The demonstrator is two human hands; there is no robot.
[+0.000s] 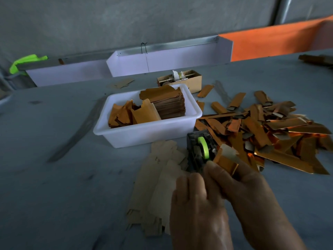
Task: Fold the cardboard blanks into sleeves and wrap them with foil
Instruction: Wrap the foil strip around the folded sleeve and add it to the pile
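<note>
While the left hand (pixel 196 201) is kept curled, fingers bent, just below the tape dispenser (pixel 201 150), whether anything is gripped cannot be told. A foil-wrapped sleeve (pixel 226 160) is pinched in the right hand (pixel 241 184) right beside the dispenser's green roll. Flat cardboard blanks (pixel 158 181) are spread under both wrists; finished copper sleeves (pixel 266 130) are heaped to the right of the white tub (pixel 144 136).
</note>
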